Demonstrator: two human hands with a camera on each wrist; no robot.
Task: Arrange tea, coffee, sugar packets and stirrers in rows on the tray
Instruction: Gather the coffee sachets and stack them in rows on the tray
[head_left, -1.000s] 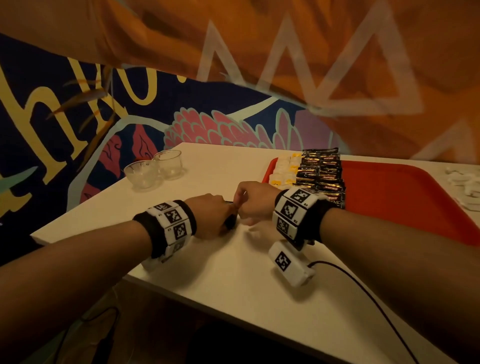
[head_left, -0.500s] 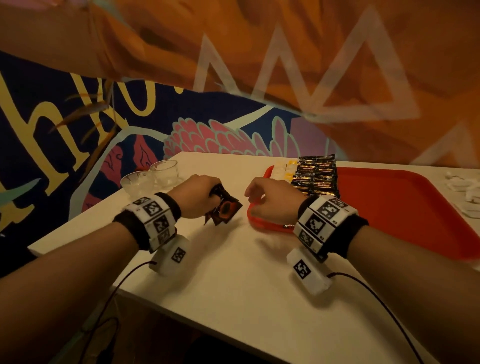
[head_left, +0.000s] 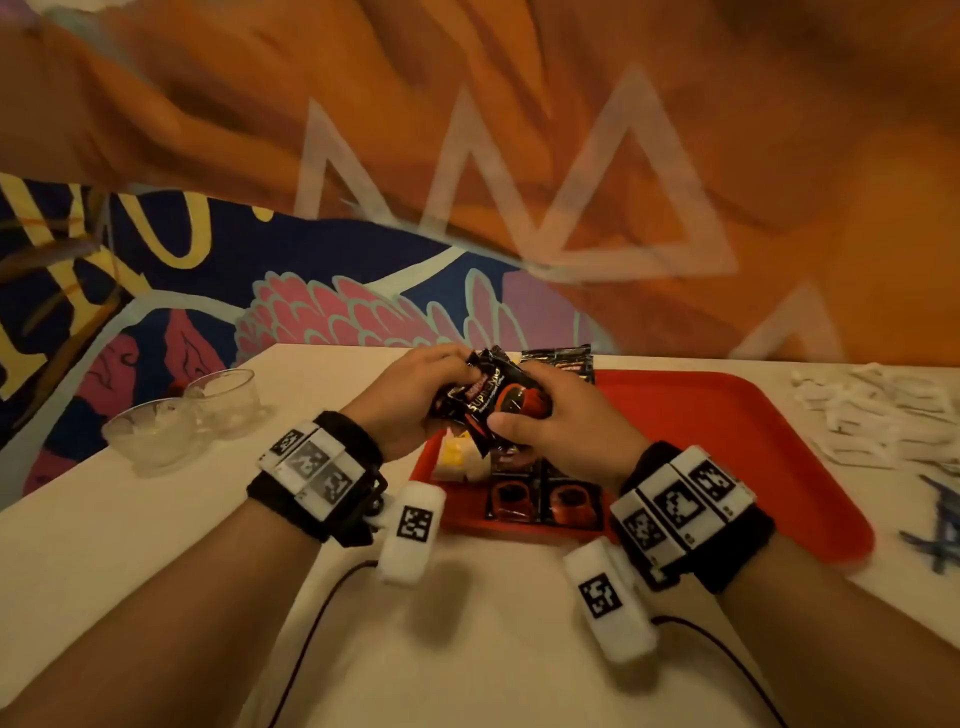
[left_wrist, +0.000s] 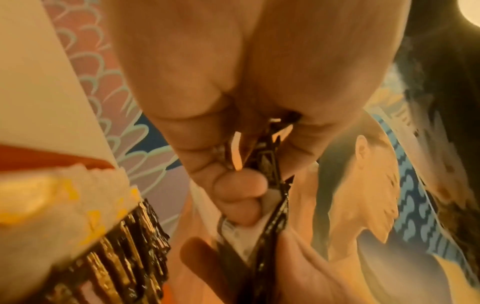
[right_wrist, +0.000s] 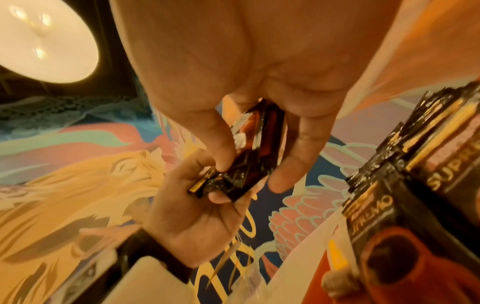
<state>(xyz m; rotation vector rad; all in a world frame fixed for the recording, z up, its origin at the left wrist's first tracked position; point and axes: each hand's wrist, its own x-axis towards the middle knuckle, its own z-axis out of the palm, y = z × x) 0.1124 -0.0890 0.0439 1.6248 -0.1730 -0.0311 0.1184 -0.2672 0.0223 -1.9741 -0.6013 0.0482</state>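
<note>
Both arms are reaching forward over the white table (head_left: 493, 649), and the two hands are meeting above the near left corner of the red tray (head_left: 753, 441). The left hand (head_left: 410, 395) is curling its fingers around the far left end of a small bunch of black coffee packets (head_left: 488, 405). The right hand (head_left: 561, 431) is gripping the other end of the same bunch, with its thumb (head_left: 506, 426) pressing on top. In the right wrist view, the right hand's fingers (right_wrist: 293, 160) are pointing down around the packets, and the left hand (right_wrist: 197, 218) is holding them from below. The bunch is up in the air, not touching the tray.

Under the hands, more coffee packets (head_left: 545, 501) are lying in a row on the left part of the tray. White and yellow packets (head_left: 460, 460) are sitting just to their left, by the tray's left edge. Two clear glass cups (head_left: 182, 415) are standing on the table to the far left. White packets (head_left: 883, 415) and blue stirrers (head_left: 935, 525) are lying on the table to the right of the tray.
</note>
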